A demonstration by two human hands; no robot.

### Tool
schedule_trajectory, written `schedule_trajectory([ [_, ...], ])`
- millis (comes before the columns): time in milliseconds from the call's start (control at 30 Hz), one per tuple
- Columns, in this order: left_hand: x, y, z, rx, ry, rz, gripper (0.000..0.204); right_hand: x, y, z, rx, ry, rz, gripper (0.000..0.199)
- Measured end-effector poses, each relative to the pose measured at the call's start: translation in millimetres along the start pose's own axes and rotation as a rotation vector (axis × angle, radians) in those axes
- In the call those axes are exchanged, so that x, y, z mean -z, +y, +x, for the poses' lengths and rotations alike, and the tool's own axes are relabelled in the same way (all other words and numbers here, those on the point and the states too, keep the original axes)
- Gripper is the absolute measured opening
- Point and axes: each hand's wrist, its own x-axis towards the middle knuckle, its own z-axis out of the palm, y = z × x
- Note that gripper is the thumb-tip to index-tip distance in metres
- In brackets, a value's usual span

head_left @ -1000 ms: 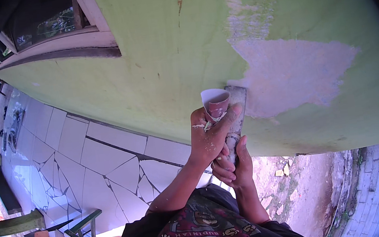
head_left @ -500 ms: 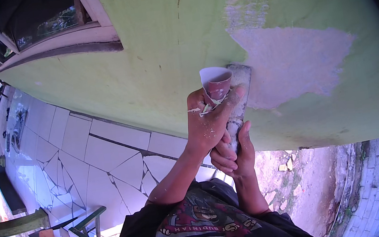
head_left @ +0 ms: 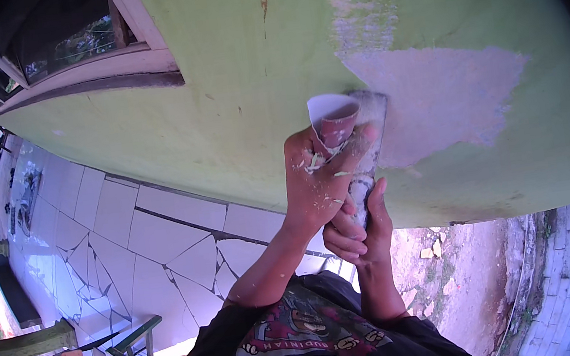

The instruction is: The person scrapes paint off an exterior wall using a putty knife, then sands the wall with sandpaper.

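My right hand (head_left: 364,234) is wrapped round the lower end of a flat scraper (head_left: 372,112), its long blade caked with pale residue. The blade's far end lies against the green wall (head_left: 245,140), at the left edge of a bare whitish patch (head_left: 449,94). Higher up the tool, my left hand (head_left: 314,185) is closed, its thumb along the blade. In that hand is a curled sheet that looks like sandpaper (head_left: 337,127), reddish-brown outside and white inside. Pale flakes cling to the left hand's back and fingers.
A window frame (head_left: 91,77) is set in the wall at upper left. Below the wall runs a floor of broken white tiles (head_left: 163,228), with a green wooden frame (head_left: 139,349) at lower left. Rough ground (head_left: 448,286) and pale paving (head_left: 568,278) lie at lower right.
Both hands and the scraper have shifted slightly right along the wall, so the blade now overlaps the patch's left edge. The grips are unchanged.
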Motion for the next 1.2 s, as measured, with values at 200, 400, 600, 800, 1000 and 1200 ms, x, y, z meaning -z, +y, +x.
schedule_trajectory([
  [200,-5.6,-16.7,-10.3,-0.028,0.140,-0.055,0.047,-2.1,10.3,-12.2,-0.015,0.110,-0.056,0.055],
  [400,-5.0,0.9,-4.7,0.019,0.167,-0.085,0.045,-13.9,6.1,-1.2,0.013,0.084,-0.098,0.055],
  [600,-1.9,-9.4,0.6,0.006,0.161,-0.055,0.045,-5.3,8.9,4.7,0.028,0.111,-0.072,0.055],
  [800,6.9,-17.7,-0.3,-0.056,0.104,-0.070,0.038,-15.2,17.0,-1.8,-0.003,0.141,-0.089,0.054],
  [1000,-7.0,33.9,1.8,0.040,0.169,-0.060,0.047,-36.8,-5.3,20.5,0.041,0.012,-0.135,0.053],
  [1200,11.7,-52.2,-2.4,0.063,0.152,-0.098,0.044,17.5,12.4,-15.5,-0.025,0.204,-0.239,0.054],
])
